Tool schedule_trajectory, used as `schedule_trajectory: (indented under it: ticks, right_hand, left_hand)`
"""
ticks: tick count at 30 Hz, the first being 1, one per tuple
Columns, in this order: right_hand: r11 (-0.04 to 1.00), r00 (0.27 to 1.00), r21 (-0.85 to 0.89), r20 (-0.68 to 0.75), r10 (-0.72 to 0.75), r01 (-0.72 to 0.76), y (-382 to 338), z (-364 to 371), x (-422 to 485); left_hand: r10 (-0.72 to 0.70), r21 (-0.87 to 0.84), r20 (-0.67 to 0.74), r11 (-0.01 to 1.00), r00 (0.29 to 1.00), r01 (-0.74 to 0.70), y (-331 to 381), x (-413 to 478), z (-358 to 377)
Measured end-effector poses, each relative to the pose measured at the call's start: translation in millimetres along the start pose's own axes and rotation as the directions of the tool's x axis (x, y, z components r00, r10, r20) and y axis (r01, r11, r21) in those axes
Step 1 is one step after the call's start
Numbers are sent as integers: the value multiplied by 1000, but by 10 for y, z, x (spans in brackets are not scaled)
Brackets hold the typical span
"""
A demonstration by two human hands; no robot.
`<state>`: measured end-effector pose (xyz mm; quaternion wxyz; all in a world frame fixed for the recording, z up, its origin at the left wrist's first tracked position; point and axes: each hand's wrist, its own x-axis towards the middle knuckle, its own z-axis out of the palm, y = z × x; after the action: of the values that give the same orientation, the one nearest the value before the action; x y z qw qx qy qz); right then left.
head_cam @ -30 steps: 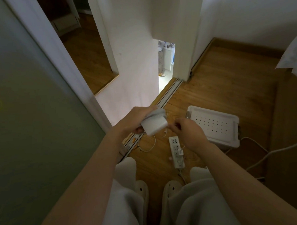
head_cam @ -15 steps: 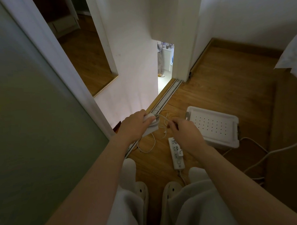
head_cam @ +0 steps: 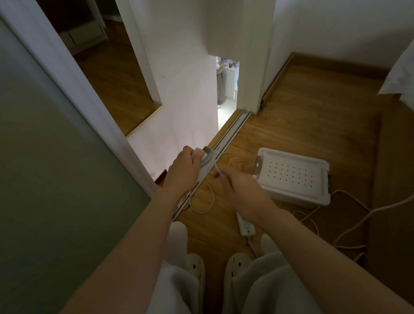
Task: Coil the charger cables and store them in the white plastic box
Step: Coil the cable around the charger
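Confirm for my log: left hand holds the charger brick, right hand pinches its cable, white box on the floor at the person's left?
Not quite: the head view shows the white box on the floor at the person's right; the rest holds.

One charger, one box
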<state>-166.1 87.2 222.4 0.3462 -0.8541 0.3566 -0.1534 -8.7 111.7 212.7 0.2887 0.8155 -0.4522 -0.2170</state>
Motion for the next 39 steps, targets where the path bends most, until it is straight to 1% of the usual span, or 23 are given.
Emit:
schedule_trajectory:
  ticks: [2, 5, 7, 9, 10, 11, 12, 13, 15, 16, 17, 20, 22, 24, 26, 28, 30, 32, 33, 35, 37, 39]
  right_hand:
    - [999, 997, 7, 63, -35, 35, -51, 52, 3]
    - [999, 994, 20, 95, -49, 48, -81, 71, 34]
    - [998, 994, 47, 96, -50, 45, -91, 66, 46]
    - [997, 992, 58, 110, -62, 56, -107, 68, 40]
    - [996, 988, 50, 137, -74, 68, -112, 78, 33]
    - [996, 980, 34, 179, -86, 81, -111, 98, 28]
    - [996, 970, 16, 225, -95, 93, -103, 123, 23]
    - [995, 960, 1, 261, -98, 101, -90, 146, 22]
    - [995, 960, -19, 264, -93, 101, -48, 153, 43]
    - [996, 965, -20, 248, -85, 92, -26, 138, 59]
    - [997, 969, -13, 234, -76, 81, -3, 121, 74]
    - [998, 971, 36, 235, -53, 46, 47, 90, 101]
    - [999, 972, 41, 232, -23, 14, 108, 85, 114]
    - [1000, 973, -1, 230, 14, -14, 195, 61, 124]
    - [998, 976, -53, 210, 54, -43, 270, 11, 131]
    - [993, 984, -100, 159, 77, -61, 301, -47, 131]
    - [984, 990, -156, 102, 101, -84, 311, -88, 124]
    - [968, 990, -220, 36, 136, -125, 339, -109, 117]
    - [961, 988, -235, 7, 154, -148, 355, -113, 117]
    - [954, 982, -234, -32, 185, -187, 381, -115, 124]
    - [954, 975, -204, -56, 213, -220, 386, -105, 138]
    - [962, 971, -141, -86, 225, -235, 361, -106, 144]
  left_hand:
    - [-74, -162, 35, 984, 997, 79, 72, -10, -10]
    - [-141, -406, 134, 895, 981, 185, 190, -45, -18]
    - [-155, -488, 161, 846, 975, 215, 223, -43, -4]
    - [-174, -545, 148, 807, 974, 227, 238, -17, 13]
    - [-191, -593, 139, 770, 972, 236, 253, -6, 13]
    - [-208, -661, 143, 708, 968, 249, 271, 3, 6]
    - [-212, -739, 165, 620, 963, 263, 291, 7, -13]
    - [-197, -815, 203, 510, 959, 277, 308, 5, -36]
    - [-132, -906, 294, 277, 947, 320, 348, -36, -85]
    - [-101, -917, 324, 213, 941, 338, 366, -60, -107]
    - [-71, -917, 334, 205, 940, 341, 372, -77, -114]
    - [41, -905, 370, 240, 928, 351, 349, -100, -136]
    - [94, -894, 378, 295, 921, 337, 316, -92, -166]
    - [125, -879, 378, 360, 917, 313, 271, -90, -205]
    - [125, -828, 402, 472, 907, 302, 238, -106, -254]
    - [79, -721, 438, 626, 895, 297, 213, -116, -273]
    - [15, -557, 445, 787, 895, 264, 221, -124, -258]
    - [0, -348, 415, 924, 910, 159, 225, -135, -214]
    - [23, -271, 410, 958, 912, 98, 211, -141, -186]
    - [61, -175, 416, 984, 908, 14, 145, -156, -133]
    - [60, -41, 396, 998, 916, -48, 82, -167, -115]
    - [43, 77, 338, 994, 940, -73, 32, -148, -98]
